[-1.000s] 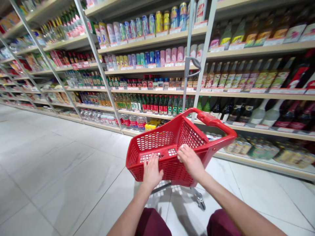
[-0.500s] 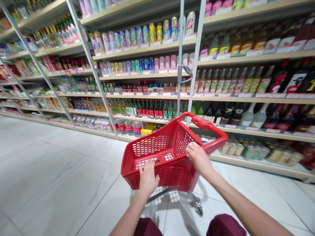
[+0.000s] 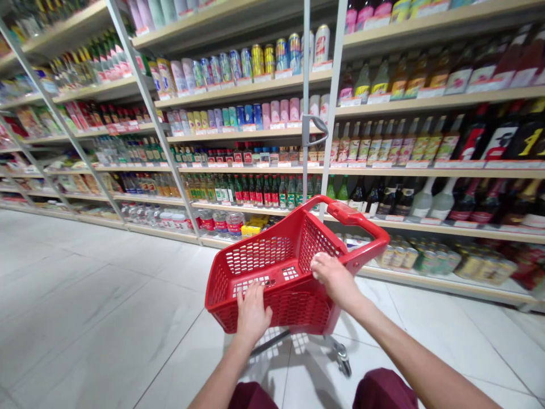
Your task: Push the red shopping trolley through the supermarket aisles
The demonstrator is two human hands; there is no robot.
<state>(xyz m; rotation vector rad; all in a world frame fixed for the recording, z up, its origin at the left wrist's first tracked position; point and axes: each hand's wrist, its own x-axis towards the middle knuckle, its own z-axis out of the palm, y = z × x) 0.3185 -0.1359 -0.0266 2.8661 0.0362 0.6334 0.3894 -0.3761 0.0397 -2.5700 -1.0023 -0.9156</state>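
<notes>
In front of me stands a red plastic shopping cart (image 3: 272,301) with perforated walls, nothing visible lying in its basket. My left hand (image 3: 254,312) rests over the near rim, its fingers apart and pointing into the basket, thumb on the outer side. Farther right, close to the handle end, my right hand (image 3: 334,278) is at the same rim with its fingers curled together. A small whitish patch shows at those fingertips, too small to name. The cart's red handle (image 3: 369,224) rises beyond my right hand, touched by neither hand.
Long shelves of bottles (image 3: 426,196) and cans (image 3: 238,62) run behind the cart. A grey upright pole (image 3: 305,74) with a loop grip stands just past the handle. Pale tile floor (image 3: 106,307) spreads left. One caster (image 3: 344,363) shows below, near my knees.
My right hand has shifted slightly left along the rim. The cart and shelves sit a little farther left in view. My left hand stays on the rim.
</notes>
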